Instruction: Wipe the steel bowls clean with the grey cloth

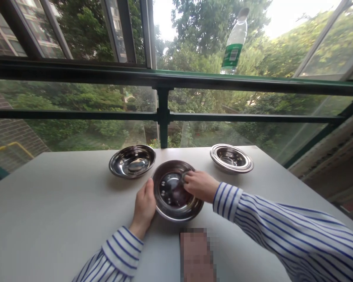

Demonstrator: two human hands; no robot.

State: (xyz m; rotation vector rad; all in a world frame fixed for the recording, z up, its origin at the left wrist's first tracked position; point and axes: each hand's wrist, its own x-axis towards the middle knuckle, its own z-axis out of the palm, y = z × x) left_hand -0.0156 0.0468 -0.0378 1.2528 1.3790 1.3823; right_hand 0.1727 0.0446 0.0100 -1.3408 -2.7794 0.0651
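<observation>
A shiny metal bowl (176, 217) is in the middle of the white table, tilted a little, with its inside facing me. My left hand (145, 205) grips its left rim, thumb up along the edge and the other fingers mostly hidden behind the wall. Over the right inner wall, my right hand (200, 184) is closed, fingertips pressed round a small grey wad (184, 177) whose kind I cannot make out. Bright spots and reflections show on the bowl's bottom.
A second metal bowl (132, 174) stands behind on the left, and a wide-rimmed metal bowl (244, 169) at the back right. A pixelated pinkish rectangle (196, 258) lies near me on the table (61, 219). Beyond is a dark railing (106, 74) bearing a plastic bottle (233, 51).
</observation>
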